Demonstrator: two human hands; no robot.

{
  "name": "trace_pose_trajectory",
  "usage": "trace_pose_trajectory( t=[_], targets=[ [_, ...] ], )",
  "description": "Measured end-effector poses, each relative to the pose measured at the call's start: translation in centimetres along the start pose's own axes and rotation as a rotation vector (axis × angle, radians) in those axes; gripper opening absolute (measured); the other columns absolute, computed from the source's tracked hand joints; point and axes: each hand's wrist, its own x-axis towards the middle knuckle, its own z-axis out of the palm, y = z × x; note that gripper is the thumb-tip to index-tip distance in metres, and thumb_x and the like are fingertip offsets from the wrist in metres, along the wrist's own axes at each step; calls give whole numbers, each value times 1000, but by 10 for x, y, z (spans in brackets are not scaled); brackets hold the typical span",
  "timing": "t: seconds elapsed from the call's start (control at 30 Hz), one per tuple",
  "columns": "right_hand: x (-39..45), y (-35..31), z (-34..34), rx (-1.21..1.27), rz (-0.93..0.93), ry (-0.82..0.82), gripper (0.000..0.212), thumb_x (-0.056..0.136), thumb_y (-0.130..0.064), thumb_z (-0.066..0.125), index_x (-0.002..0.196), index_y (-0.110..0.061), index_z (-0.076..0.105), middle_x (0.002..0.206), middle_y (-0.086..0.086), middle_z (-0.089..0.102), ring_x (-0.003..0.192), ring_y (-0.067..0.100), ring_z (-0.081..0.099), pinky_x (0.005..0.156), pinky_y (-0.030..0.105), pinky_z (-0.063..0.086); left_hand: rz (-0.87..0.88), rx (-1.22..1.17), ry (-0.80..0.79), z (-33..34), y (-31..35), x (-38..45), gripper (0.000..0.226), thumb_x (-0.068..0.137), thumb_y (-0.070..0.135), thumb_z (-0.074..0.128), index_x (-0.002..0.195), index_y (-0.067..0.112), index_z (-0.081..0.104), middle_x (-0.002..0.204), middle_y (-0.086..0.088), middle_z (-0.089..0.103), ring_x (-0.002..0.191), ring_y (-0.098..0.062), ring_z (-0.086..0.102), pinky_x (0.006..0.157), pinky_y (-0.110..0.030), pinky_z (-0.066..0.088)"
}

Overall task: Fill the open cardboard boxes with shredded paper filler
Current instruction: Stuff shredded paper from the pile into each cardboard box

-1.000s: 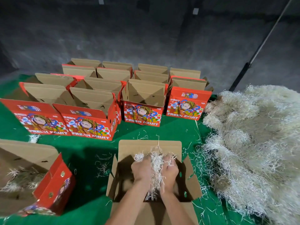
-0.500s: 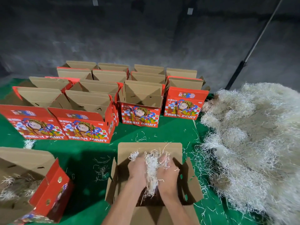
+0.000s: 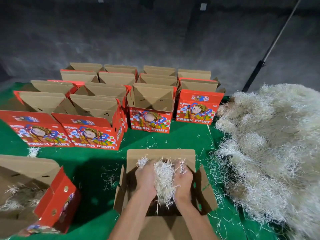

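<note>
Both hands [image 3: 164, 179] hold shredded paper [image 3: 163, 177] inside the open box [image 3: 161, 154].

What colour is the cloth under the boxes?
Green; the cloth shows plainly in the head view, scattered with pale paper shreds.

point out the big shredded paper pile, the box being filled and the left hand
shredded paper pile [image 3: 270, 144], head view, middle of the heap
box being filled [image 3: 161, 154], head view, bare far flap
left hand [image 3: 145, 177], head view, back of the hand
</note>
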Motion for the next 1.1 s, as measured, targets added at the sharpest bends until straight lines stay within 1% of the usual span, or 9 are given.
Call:
trace_pose_trajectory(
  t=[0.13, 0.23, 0.37, 0.47, 0.57, 0.77, 0.87, 0.97, 1.1],
  targets=[
    [-39, 2, -4, 39, -192, -165, 45, 97, -56, 49, 84, -16, 63, 43, -5, 41, 37, 11, 33, 38, 25, 26, 30, -73, 24, -5, 12, 11, 17, 93, 30, 65, 105, 20, 60, 98, 1, 61, 92, -19, 59, 97, -39, 45],
    [-32, -21, -6, 122, -241, -198, 44, 98, -52, 52, 74, -15, 56, 48, -8, 42, 41, 8, 35, 39, 30, 24, 134, 75, 35, -7, -5, 14, 17, 98, 7, 51, 83, 7, 60, 80, -7, 58, 67, -14, 54, 67, -28, 46],
    [18, -37, -8, 64, -119, -99, 45, 97, -48, 56, 69, -13, 62, 40, -7, 34, 35, 13, 27, 37, 24, 21, 175, 326, 108, -19, -34, 1, 9, 96, 16, 51, 100, 9, 52, 55, 5, 48, 46, -10, 43, 51, -30, 36],
    [28, -19, -8, 51, -21, -57, 44, 98, -41, 58, 98, 3, 61, 37, -6, 32, 33, 7, 25, 35, 24, 23, 197, 255, 80, -18, -23, -1, 17, 91, 34, 66, 88, 25, 52, 78, 5, 50, 64, -11, 46, 61, -30, 40],
    [5, 0, -9, 97, 5, -100, 41, 92, -52, 57, 93, -11, 65, 37, -8, 33, 32, 7, 24, 33, 23, 20, 96, 65, -21, -14, -1, 4, 39, 90, 41, 65, 122, 21, 59, 112, 2, 51, 107, -20, 52, 100, -45, 42],
    [-40, -13, -16, 121, -292, -311, 36, 97, -59, 52, 101, -27, 70, 54, 13, 56, 40, 30, 47, 39, 44, 39, 142, 30, -48, -10, 20, 23, 34, 86, 38, 72, 103, 10, 68, 97, -8, 70, 92, -26, 66, 85, -39, 53],
    [-7, -36, -23, 163, -288, -259, 47, 95, -60, 55, 89, -15, 66, 46, -2, 44, 35, 17, 36, 37, 25, 31, 148, 146, 56, -14, -13, 28, 16, 100, 17, 53, 88, 9, 59, 78, -9, 62, 70, -23, 59, 71, -37, 47],
    [30, -42, -25, 66, -205, -131, 53, 94, -56, 56, 91, -4, 66, 50, -4, 42, 44, 12, 38, 52, 19, 33, 217, 500, 164, -19, -51, 16, 11, 102, 28, 45, 98, 21, 52, 77, 1, 51, 66, -13, 47, 62, -29, 40],
    [40, -13, -22, 83, 0, -96, 51, 90, -49, 62, 113, -5, 65, 37, -5, 36, 31, 4, 29, 34, 15, 25, 198, 219, 79, -6, -26, 2, 40, 79, 45, 69, 93, 16, 45, 76, 1, 47, 65, -14, 45, 57, -27, 33]
  ],
)
